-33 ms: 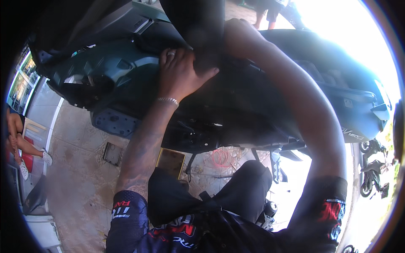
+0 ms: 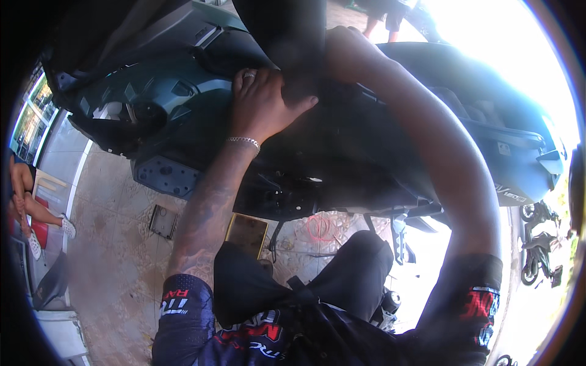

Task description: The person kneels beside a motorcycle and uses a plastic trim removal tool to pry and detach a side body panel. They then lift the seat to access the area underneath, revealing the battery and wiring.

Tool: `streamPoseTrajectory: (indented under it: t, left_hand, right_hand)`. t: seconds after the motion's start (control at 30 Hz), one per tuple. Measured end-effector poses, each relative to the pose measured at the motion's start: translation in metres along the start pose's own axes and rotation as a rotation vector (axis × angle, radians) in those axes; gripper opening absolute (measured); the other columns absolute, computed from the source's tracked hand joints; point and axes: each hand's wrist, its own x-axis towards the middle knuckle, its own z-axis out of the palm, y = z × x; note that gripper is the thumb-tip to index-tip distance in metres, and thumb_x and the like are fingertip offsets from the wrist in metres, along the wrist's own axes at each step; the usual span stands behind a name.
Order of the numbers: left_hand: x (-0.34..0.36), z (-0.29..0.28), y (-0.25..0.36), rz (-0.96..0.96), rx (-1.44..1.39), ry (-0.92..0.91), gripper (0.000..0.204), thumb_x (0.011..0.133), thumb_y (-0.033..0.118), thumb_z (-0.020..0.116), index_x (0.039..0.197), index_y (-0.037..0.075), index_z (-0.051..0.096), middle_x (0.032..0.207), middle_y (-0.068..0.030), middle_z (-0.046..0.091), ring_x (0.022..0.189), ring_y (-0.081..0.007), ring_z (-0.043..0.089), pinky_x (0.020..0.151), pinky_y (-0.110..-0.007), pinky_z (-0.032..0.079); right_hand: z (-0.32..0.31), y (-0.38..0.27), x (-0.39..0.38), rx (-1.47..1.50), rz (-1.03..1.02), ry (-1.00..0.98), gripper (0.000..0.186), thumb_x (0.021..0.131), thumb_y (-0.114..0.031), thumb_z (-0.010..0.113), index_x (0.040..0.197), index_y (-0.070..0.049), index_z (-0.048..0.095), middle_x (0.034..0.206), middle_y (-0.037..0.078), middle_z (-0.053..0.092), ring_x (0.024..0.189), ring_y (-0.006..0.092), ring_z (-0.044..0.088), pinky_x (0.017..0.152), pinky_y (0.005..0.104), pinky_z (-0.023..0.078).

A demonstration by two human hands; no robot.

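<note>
A dark green scooter (image 2: 519, 165) stretches across the view in front of me, its body panels partly in deep shadow. My left hand (image 2: 259, 100) rests on the middle of its body, thumb stretched out to the right and apart from the bent fingers. It wears a ring and a chain bracelet (image 2: 244, 142), and I see nothing held in it. Beside a tall black panel-like part (image 2: 284, 30), possibly the raised seat, is my right hand (image 2: 347, 53). That hand's fingers are hidden on the far side, so its grip does not show.
Below the scooter, a shallow tray (image 2: 163, 221), a yellow-edged box (image 2: 247, 235) and a coiled red hose (image 2: 321, 228) lie on the tiled floor. A seated person's legs (image 2: 43, 213) show at far left, another person's legs (image 2: 384, 23) beyond the scooter. Motorcycles (image 2: 537, 247) stand at right.
</note>
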Motion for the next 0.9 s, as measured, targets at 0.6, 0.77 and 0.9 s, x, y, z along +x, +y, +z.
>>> streamPoseTrajectory:
  t: [0.6, 0.77, 0.9]
  left_hand:
    - [0.004, 0.0, 0.001, -0.036, -0.01, 0.048, 0.07, 0.073, 0.071, 0.068, 0.096, 0.005, 0.066, 0.092, -0.0135, 0.063, 0.097, -0.0307, 0.059, 0.103, -0.047, 0.034]
    - [0.002, -0.007, 0.003, -0.05, 0.021, 0.049, 0.071, 0.074, 0.071, 0.066, 0.098, 0.004, 0.066, 0.095, -0.0154, 0.064, 0.1, -0.0321, 0.059, 0.103, -0.048, 0.033]
    - [0.003, -0.011, 0.004, -0.073, 0.058, 0.009, 0.071, 0.074, 0.073, 0.067, 0.102, 0.008, 0.064, 0.094, -0.0069, 0.064, 0.099, -0.0281, 0.059, 0.101, -0.047, 0.034]
  right_hand:
    - [0.049, -0.016, -0.111, 0.038, 0.166, 0.48, 0.018, 0.081, -0.015, 0.066, 0.098, -0.009, 0.067, 0.096, 0.008, 0.059, 0.082, 0.0259, 0.066, 0.073, 0.0402, 0.055]
    - [0.063, -0.032, -0.11, 0.023, 0.092, 0.597, 0.008, 0.083, -0.008, 0.059, 0.09, -0.005, 0.061, 0.09, 0.009, 0.056, 0.077, 0.0265, 0.065, 0.07, 0.0402, 0.055]
    - [0.057, -0.036, -0.108, 0.087, 0.245, 0.54, 0.012, 0.082, -0.007, 0.059, 0.094, -0.003, 0.06, 0.094, 0.013, 0.056, 0.081, 0.0313, 0.066, 0.072, 0.0427, 0.055]
